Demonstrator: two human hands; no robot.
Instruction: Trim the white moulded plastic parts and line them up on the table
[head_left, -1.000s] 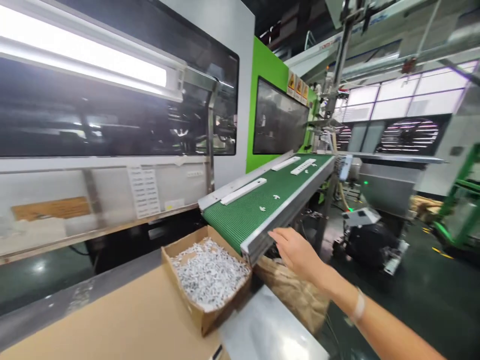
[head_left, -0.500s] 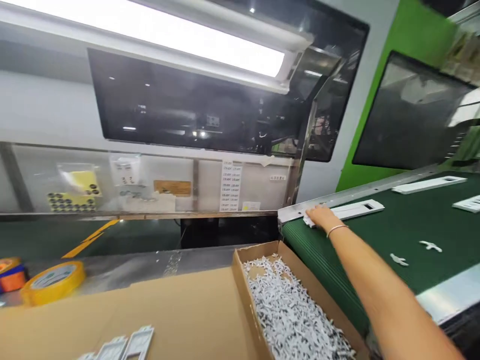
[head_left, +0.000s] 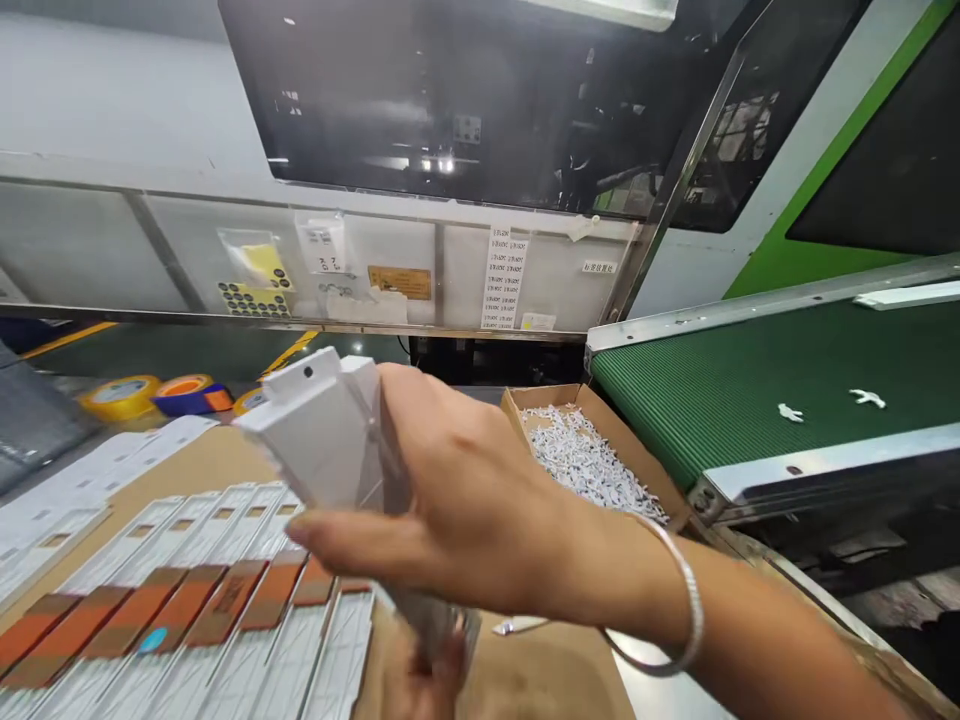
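My right hand [head_left: 480,490], with a bracelet on its wrist, grips a long white plastic panel [head_left: 311,435] and holds it tilted in front of me. Its thumb lies along the near side, the other fingers behind it. At the panel's lower end is my left hand [head_left: 431,685], partly cut off and blurred, with its fingers closed around that end. Below and to the left, several similar white panels [head_left: 255,665] lie side by side on cardboard. Red-brown strips [head_left: 229,600] lie across them, one bearing a blue spot.
A shallow cardboard box [head_left: 510,400] full of small white plastic pieces [head_left: 585,465] stands beside the green conveyor belt [head_left: 720,370]. Two small white pieces and another panel [head_left: 911,295] are on the belt. Tape rolls [head_left: 124,397] sit at the back left.
My right hand has lifted the panel off the conveyor and brought it left over the cardboard. My left hand has come into view at its lower end. The view has turned down and left.
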